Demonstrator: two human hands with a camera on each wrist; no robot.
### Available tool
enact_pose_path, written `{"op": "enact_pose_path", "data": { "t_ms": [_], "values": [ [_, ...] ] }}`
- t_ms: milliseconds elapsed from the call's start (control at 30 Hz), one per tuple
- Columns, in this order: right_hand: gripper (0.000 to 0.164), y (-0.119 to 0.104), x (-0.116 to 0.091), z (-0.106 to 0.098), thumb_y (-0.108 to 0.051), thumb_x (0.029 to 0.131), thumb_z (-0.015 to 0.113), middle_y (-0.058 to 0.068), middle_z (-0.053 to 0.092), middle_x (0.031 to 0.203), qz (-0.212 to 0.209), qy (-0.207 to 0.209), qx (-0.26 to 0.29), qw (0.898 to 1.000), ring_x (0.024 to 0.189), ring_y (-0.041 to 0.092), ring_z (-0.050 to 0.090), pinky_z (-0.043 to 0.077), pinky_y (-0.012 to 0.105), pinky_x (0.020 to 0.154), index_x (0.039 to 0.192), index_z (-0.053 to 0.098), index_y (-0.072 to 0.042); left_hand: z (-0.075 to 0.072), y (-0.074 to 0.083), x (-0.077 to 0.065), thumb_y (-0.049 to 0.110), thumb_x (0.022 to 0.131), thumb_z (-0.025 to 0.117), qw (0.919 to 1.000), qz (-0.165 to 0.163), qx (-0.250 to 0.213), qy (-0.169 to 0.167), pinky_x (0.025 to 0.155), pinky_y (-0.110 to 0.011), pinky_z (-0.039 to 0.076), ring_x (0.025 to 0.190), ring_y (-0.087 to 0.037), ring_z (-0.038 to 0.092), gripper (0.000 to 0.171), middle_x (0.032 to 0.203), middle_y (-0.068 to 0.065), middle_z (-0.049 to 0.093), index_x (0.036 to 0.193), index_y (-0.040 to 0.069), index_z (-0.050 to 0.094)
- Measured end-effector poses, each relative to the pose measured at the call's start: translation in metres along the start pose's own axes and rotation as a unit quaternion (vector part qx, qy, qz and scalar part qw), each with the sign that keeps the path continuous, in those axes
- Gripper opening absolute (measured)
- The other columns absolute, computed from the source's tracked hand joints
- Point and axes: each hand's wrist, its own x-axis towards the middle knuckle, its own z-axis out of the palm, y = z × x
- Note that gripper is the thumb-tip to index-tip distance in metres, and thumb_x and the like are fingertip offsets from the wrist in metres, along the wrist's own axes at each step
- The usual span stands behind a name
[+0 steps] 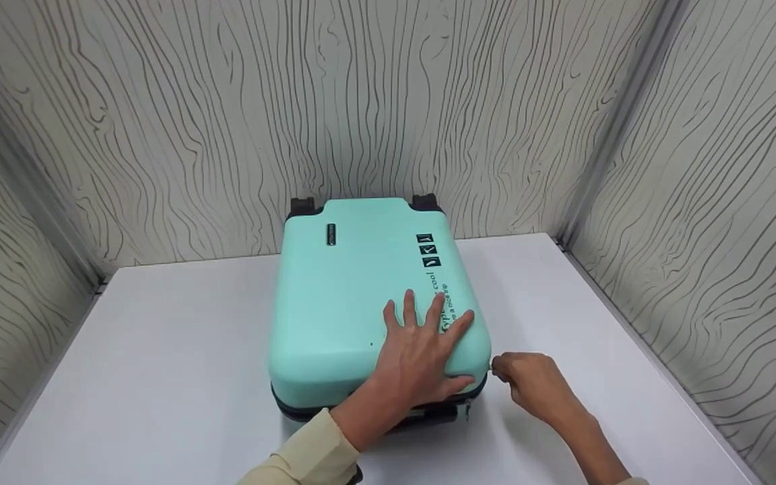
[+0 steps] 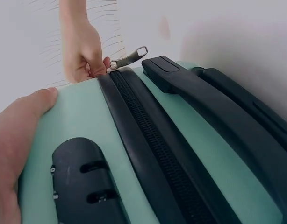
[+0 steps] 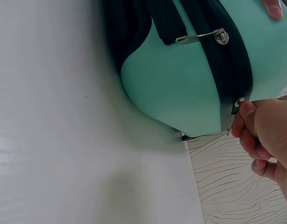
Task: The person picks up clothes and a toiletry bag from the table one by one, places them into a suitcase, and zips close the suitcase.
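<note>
A mint-green hard-shell suitcase (image 1: 354, 289) lies flat, its wheels pointing to the back wall. My left hand (image 1: 415, 364) rests on the near right part of its lid with fingers spread. At the right side, my right hand (image 1: 536, 384) pinches a zipper pull; its slider (image 3: 240, 101) shows at the fingertips in the right wrist view, while the pull itself is mostly hidden. Another zipper pull (image 2: 129, 59) sticks out loose near the corner. Black zipper tape (image 2: 148, 135) runs between a lock (image 2: 82, 177) and the black carry handle (image 2: 213, 102).
Beneath the suitcase is a white table (image 1: 179, 364). A wood-grain patterned wall (image 1: 361, 101) stands right behind it, with side walls on the left and right. Two black wheels (image 1: 302, 206) sit close to the back wall.
</note>
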Motion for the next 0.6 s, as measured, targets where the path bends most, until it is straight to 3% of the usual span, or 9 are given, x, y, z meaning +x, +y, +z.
{"op": "enact_pose_path", "data": {
  "t_ms": [233, 400, 600],
  "values": [
    [0.037, -0.027, -0.012, 0.007, 0.012, 0.069, 0.067, -0.020, 0.047, 0.053, 0.001, 0.015, 0.038, 0.999, 0.049, -0.006, 0.034, 0.035, 0.014, 0.047, 0.061, 0.051, -0.021, 0.003, -0.008, 0.004, 0.085, 0.069, 0.040, 0.9997, -0.021, 0.011, 0.005, 0.088, -0.063, 0.039, 0.122, -0.047, 0.045, 0.086, 0.140, -0.009, 0.044, 0.141, 0.038, 0.030],
    [0.028, -0.048, -0.016, 0.014, 0.001, 0.075, 0.069, -0.018, 0.046, 0.049, 0.005, 0.022, 0.033, 0.999, 0.047, -0.006, 0.030, 0.030, 0.013, 0.044, 0.062, 0.053, -0.019, 0.003, -0.011, 0.000, 0.084, 0.070, 0.041, 0.9994, -0.034, 0.007, -0.009, 0.089, -0.063, 0.039, 0.122, -0.047, 0.044, 0.086, 0.141, -0.010, 0.044, 0.141, 0.038, 0.031],
    [0.023, -0.060, -0.017, 0.015, -0.006, 0.080, 0.068, -0.016, 0.040, 0.045, 0.008, 0.026, 0.027, 0.999, 0.045, -0.006, 0.024, 0.023, 0.013, 0.041, 0.064, 0.055, -0.017, 0.005, -0.010, 0.003, 0.084, 0.070, 0.042, 0.9991, -0.041, 0.011, -0.001, 0.090, -0.062, 0.038, 0.122, -0.047, 0.045, 0.085, 0.141, -0.008, 0.044, 0.140, 0.038, 0.031]
  ]
}}
